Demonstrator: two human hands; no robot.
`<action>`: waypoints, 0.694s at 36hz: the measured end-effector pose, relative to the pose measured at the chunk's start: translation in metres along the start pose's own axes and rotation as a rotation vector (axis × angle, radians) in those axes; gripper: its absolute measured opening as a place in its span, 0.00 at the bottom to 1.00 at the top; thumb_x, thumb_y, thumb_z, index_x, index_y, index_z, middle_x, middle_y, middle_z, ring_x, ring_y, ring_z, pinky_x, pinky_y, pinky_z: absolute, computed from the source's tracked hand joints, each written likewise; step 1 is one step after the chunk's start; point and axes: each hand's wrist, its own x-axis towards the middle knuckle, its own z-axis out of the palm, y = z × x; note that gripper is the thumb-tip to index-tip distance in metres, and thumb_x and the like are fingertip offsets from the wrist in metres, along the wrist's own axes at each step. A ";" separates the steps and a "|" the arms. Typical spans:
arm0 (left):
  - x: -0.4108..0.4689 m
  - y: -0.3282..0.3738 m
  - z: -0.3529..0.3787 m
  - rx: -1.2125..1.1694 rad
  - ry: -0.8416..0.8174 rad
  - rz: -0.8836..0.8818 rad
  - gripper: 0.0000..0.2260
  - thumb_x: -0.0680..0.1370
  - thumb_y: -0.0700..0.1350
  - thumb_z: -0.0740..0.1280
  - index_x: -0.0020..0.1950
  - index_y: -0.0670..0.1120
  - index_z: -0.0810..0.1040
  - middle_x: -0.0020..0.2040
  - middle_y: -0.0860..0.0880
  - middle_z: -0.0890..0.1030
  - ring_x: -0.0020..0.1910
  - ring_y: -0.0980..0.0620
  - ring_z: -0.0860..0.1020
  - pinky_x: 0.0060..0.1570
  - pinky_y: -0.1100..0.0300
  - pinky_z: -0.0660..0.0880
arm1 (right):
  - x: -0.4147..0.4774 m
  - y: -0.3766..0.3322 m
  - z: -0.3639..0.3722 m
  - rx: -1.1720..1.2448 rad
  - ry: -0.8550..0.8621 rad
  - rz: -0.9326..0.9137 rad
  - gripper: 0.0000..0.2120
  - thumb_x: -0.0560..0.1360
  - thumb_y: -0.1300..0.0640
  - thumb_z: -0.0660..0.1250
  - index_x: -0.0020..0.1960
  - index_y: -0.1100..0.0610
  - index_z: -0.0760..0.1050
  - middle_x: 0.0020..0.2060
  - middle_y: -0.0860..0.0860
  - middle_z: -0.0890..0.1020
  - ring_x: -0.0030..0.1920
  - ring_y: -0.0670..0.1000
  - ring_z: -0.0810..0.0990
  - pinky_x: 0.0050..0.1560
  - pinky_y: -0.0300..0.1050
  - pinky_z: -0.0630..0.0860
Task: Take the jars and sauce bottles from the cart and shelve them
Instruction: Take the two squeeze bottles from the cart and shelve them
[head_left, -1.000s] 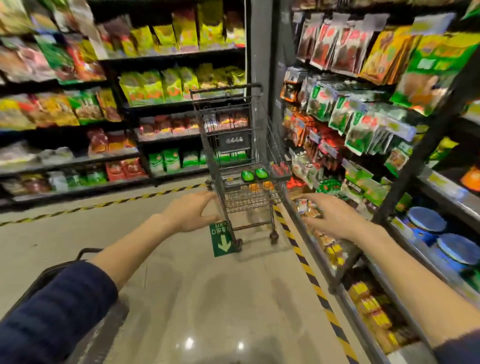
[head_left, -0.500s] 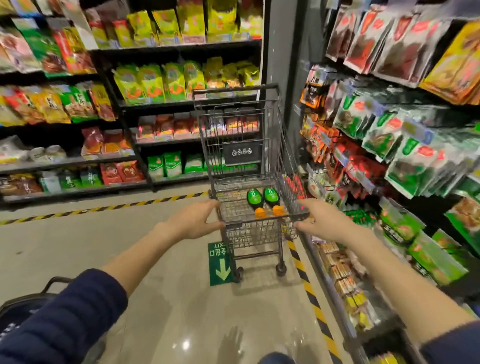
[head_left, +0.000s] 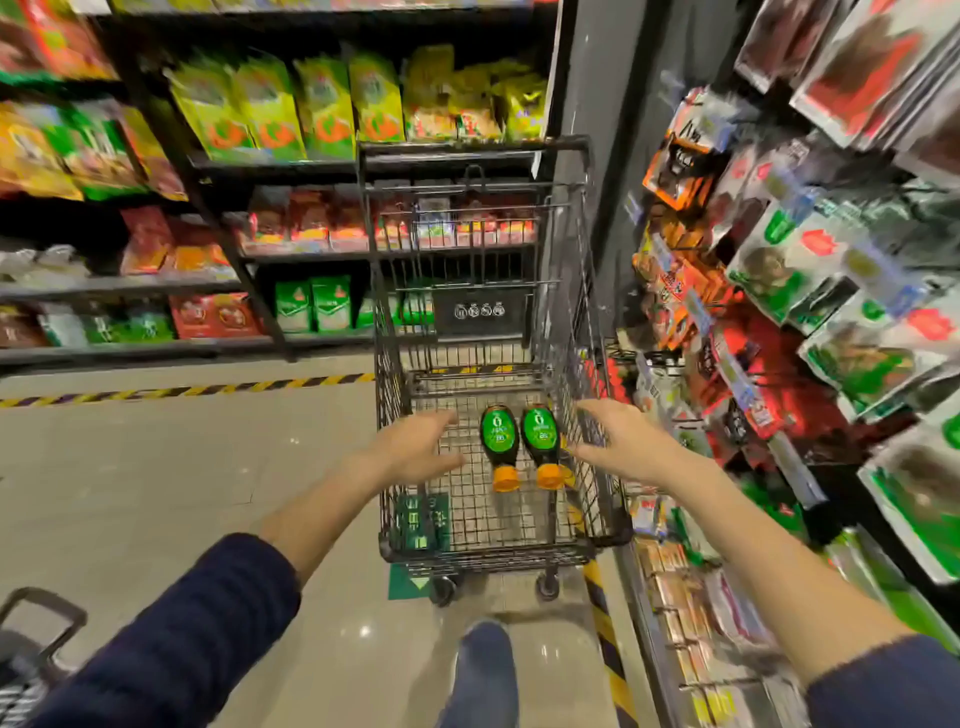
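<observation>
A small black wire cart stands right in front of me. On its mesh floor lie two dark sauce bottles side by side, the left bottle and the right bottle, each with a green label and an orange cap pointing toward me. My left hand hovers over the cart's left part, fingers spread, holding nothing. My right hand hovers over the cart's right rim, fingers also spread and empty. Both hands flank the bottles without touching them.
Shelves of hanging snack packets line the right side, close to the cart. Bagged goods fill the far shelves. A yellow-black floor stripe runs along the right shelf. A dark basket handle shows at lower left. My shoe is below the cart.
I have come closer to the cart, which now fills the middle of the view. Both hands have moved forward from the near rim to above the cart's inside.
</observation>
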 end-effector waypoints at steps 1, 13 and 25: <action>0.014 -0.001 0.001 -0.004 -0.016 -0.001 0.30 0.76 0.58 0.64 0.72 0.45 0.62 0.71 0.45 0.69 0.68 0.47 0.68 0.67 0.52 0.67 | 0.012 0.004 -0.001 0.023 -0.007 0.004 0.26 0.76 0.53 0.65 0.72 0.59 0.63 0.68 0.56 0.71 0.68 0.55 0.69 0.65 0.45 0.65; 0.192 -0.027 0.033 -0.081 -0.311 -0.103 0.33 0.76 0.56 0.62 0.74 0.43 0.55 0.70 0.38 0.68 0.65 0.41 0.71 0.63 0.51 0.70 | 0.171 0.056 0.008 0.215 -0.187 0.182 0.21 0.76 0.58 0.64 0.66 0.66 0.69 0.65 0.62 0.74 0.65 0.59 0.71 0.59 0.43 0.63; 0.282 -0.062 0.155 -0.298 -0.510 -0.384 0.35 0.76 0.59 0.63 0.70 0.33 0.61 0.50 0.39 0.78 0.55 0.41 0.78 0.53 0.51 0.75 | 0.273 0.107 0.102 0.345 -0.341 0.300 0.29 0.76 0.52 0.65 0.74 0.56 0.59 0.69 0.55 0.70 0.69 0.54 0.69 0.65 0.45 0.65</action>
